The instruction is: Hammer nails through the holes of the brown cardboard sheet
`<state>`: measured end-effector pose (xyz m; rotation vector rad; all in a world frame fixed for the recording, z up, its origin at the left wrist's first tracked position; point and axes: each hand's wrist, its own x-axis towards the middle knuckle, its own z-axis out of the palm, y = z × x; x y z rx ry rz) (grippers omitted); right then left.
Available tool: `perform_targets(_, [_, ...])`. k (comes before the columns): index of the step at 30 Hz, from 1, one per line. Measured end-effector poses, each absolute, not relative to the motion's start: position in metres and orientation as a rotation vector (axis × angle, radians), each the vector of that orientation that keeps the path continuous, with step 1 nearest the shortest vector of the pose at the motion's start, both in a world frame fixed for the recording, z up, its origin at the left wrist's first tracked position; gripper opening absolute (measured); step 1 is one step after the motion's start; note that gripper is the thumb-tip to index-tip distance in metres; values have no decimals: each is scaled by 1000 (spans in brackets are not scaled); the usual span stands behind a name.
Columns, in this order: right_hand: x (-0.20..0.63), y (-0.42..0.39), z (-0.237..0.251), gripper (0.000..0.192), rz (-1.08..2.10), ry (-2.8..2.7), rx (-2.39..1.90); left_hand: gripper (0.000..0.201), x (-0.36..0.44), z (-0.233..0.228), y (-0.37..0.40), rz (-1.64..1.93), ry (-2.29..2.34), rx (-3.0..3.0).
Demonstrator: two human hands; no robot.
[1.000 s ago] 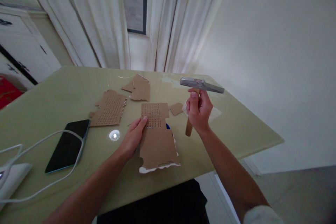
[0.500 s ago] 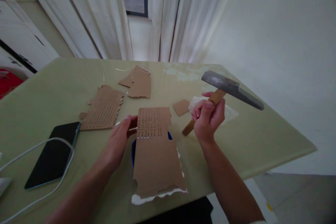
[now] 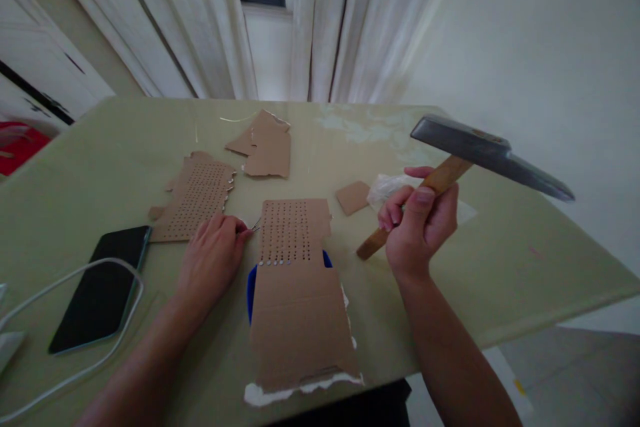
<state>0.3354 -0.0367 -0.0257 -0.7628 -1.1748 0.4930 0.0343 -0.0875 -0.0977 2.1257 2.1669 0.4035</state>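
Observation:
My right hand [image 3: 417, 227] grips the wooden handle of a hammer [image 3: 493, 150], its grey metal head raised above the table to the right. My left hand [image 3: 213, 253] is closed, thumb and fingers pinched round a thin shiny metal piece [image 3: 256, 224] whose kind I cannot make out. That piece points at the left edge of a cardboard sheet [image 3: 300, 320]. Rows of small holes cover the sheet's far half, with several silvery round heads [image 3: 275, 263] in a line below them. Under the cardboard, a blue object [image 3: 252, 297] shows at both sides, mostly hidden.
Another hole-punched cardboard piece [image 3: 195, 200] lies left, with torn cardboard scraps [image 3: 270, 150] farther back. A small cardboard square [image 3: 353, 197] and clear plastic [image 3: 390, 188] are near my right hand. At left lie a black tablet [image 3: 100, 287] and a white cable [image 3: 135, 313].
My left hand has drawn back from the cardboard's left edge and turned palm down, a thin metal piece in its fingertips. The hammer has moved right in view and looks closer.

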Motion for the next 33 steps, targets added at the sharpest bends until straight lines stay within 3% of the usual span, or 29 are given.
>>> perform_targets(5, [334,-38,-26,23,472,-1201,-804,30,33,-99,-84,466,2219,2077])
perform_targets(11, [334,-39,-28,26,444,-1223,-839,30,49,-65,-94,1283,1845,1621])
perform_targets(14, [333,-40,-28,23,468,-1204,-809,21,63,-49,-109,1465,1580,1505])
perform_targets(24, [331,-41,-27,26,448,-1218,-849,20,77,-52,-123,1209,1446,1598])
perform_targets(33, [331,-41,-29,20,468,-1233,-779,17,80,-52,-125,1189,1447,1668])
